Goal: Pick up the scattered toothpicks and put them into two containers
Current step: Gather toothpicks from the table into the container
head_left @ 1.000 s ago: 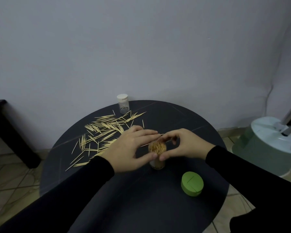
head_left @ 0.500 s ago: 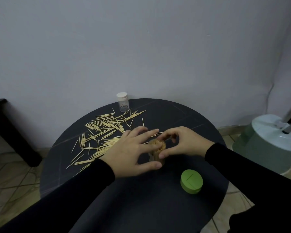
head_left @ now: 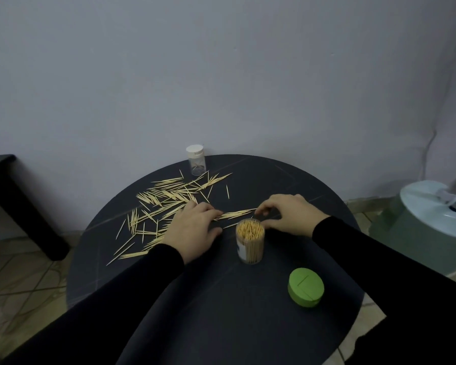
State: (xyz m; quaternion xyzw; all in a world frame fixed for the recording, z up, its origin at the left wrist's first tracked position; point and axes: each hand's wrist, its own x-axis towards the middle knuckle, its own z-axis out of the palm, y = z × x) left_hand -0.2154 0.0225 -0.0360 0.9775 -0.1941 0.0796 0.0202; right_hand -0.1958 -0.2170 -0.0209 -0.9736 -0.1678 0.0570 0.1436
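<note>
Table: a round dark table (head_left: 221,299) stood against a pale wall (head_left: 221,75), with tiled floor showing at both sides.
Scattered toothpicks: loose toothpicks (head_left: 166,196) lay spread over the far left part of the tabletop, and a small row of them (head_left: 234,214) lay between the two hands.
Open container: a clear container (head_left: 250,242) stood upright near the middle of the table, packed with toothpicks standing on end (its top was uncovered).
Second container: a small clear jar with a white cap (head_left: 196,159) stood upright at the far edge, just behind the scattered pile.
Green lid: a round green lid (head_left: 306,287) lay on the table on the near right, apart from the open container.
Left hand: the left hand (head_left: 192,230) rested palm down on the table, fingers fairly straight, their tips touching the left end of the small row.
Right hand: the right hand (head_left: 287,214) hovered just behind the open container, fingers curled, thumb and forefinger pinching at the right end of the row; whether they truly gripped a toothpick I could not tell.
Sleeves: both arms wore black sleeves (head_left: 379,259).
</note>
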